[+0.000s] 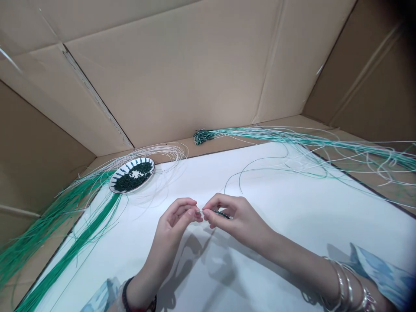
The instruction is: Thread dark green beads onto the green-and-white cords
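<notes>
My left hand (178, 219) and my right hand (232, 216) meet over the middle of the white board, fingertips almost touching. Between them shows a short bit of thin pale wire (199, 211), pinched by the left thumb and fingers. A short dark green beaded strand (222, 213) runs from the right hand's pinch back under its palm, partly hidden by the fingers. Further off to the left, an oval plate (117, 173) with a striped rim holds loose dark green beads (125, 184) around a bare white centre.
Bundles of green wires (78, 240) lie on the left, some passing under the plate. White wires (162, 149) curve behind it. A bundle with dark beaded ends (204, 136) stretches along the back and right of the white board (308, 216). Cardboard walls (182, 78) enclose the area.
</notes>
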Demonstrator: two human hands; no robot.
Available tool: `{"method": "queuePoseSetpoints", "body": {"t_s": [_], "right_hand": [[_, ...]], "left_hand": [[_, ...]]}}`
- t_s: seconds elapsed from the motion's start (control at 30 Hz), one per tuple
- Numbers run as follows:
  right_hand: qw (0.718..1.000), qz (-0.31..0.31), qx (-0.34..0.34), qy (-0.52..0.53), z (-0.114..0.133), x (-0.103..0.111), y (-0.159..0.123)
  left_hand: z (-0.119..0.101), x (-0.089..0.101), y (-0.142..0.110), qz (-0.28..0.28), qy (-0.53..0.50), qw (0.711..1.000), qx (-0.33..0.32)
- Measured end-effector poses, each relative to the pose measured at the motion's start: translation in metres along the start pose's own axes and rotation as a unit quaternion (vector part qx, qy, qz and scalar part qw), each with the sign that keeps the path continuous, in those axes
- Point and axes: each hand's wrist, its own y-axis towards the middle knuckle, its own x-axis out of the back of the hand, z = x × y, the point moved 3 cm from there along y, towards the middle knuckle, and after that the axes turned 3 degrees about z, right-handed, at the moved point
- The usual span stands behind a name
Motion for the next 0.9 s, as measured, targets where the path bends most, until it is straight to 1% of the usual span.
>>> {"method": "queuePoseSetpoints", "body": {"t_s": [0.2, 0.4, 0.5, 0.67, 0.77, 0.9], "right_hand": [[1.0, -0.006, 0.027, -0.009, 0.0001, 0.001, 0.0007], [0.993, -0.005, 0.092, -0.074, 0.0013, 0.0019, -0.0013], [0.983, -0.003, 0.14, -0.122, 0.0008, 0.0025, -0.0027], [0.956, 0.004, 0.22, -0.192, -0.0035, 0.0017, -0.0054], [0.946, -0.005, 0.242, -0.215, -0.0059, 0.002, -0.0066], [0.943, -0.018, 0.242, -0.23, -0.006, 0.0035, -0.0073]], "left_hand": [[-0.0062, -0.0002, -0.0019, 0.018, 0.028, 0.999, 0.006], [-0.0084, -0.0008, -0.0027, 0.027, 0.072, 0.997, 0.007], [-0.009, -0.0019, -0.0031, 0.033, 0.086, 0.996, 0.014], [-0.009, -0.0006, -0.0016, 0.022, 0.097, 0.995, 0.022], [-0.0095, 0.0009, -0.0003, 0.019, 0.101, 0.994, 0.023], [-0.0089, 0.0027, -0.0008, 0.021, 0.103, 0.994, 0.029]]}}
